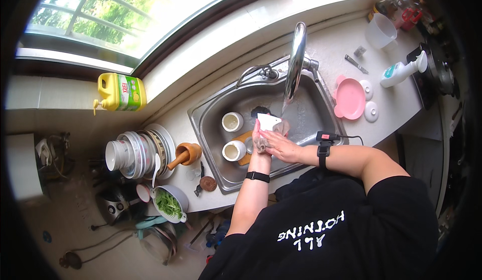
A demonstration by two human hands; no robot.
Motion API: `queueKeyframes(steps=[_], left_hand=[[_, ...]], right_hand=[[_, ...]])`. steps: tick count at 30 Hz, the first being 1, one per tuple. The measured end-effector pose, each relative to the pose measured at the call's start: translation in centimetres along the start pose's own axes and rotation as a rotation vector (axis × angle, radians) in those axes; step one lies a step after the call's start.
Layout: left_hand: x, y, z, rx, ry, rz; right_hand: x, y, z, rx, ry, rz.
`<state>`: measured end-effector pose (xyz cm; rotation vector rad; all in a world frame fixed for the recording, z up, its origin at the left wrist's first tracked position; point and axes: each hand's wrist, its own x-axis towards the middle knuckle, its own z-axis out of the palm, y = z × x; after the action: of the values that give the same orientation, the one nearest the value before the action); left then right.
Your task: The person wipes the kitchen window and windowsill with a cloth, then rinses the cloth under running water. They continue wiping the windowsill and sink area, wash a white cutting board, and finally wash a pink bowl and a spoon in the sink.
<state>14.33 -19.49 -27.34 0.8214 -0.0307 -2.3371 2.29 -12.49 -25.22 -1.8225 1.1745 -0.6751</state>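
My left hand (257, 131) supports a white flat-faced piece (269, 119) over the steel sink (312, 110); I cannot tell what kind of ware it is. A greyish-brown cloth (262, 144) is bunched around it. Across the cloth lies my right hand (283, 144), pressing it against the white piece with fingers extended. Water runs from the chrome faucet (295, 61) just beyond the hands. Left of them in the basin stand two white ceramic pots, one farther back (232, 122) and one nearer (234, 151). A brownish-yellow flat thing (244, 159) and a clear glass (249, 144) are partly hidden.
Left of the sink are a wooden mortar with pestle (186, 154), stacked bowls (139, 154) and a colander of greens (169, 203). A yellow detergent jug (122, 92) stands by the window. To the right are a pink dish (351, 98), two white lids, and a spray bottle (401, 71).
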Motion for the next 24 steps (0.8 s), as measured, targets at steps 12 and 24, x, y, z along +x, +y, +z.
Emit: queueKeyframes(steps=[12,24], left_hand=[[0.0,-0.8,-0.8,-0.149,-0.065,-0.065],[-2.2,0.2,-1.2,0.192,0.04,0.03]], right_hand=[[0.6,0.8,0.3,-0.176,-0.121,0.203],[0.2,9.1,-5.8,1.143,0.179,0.807]])
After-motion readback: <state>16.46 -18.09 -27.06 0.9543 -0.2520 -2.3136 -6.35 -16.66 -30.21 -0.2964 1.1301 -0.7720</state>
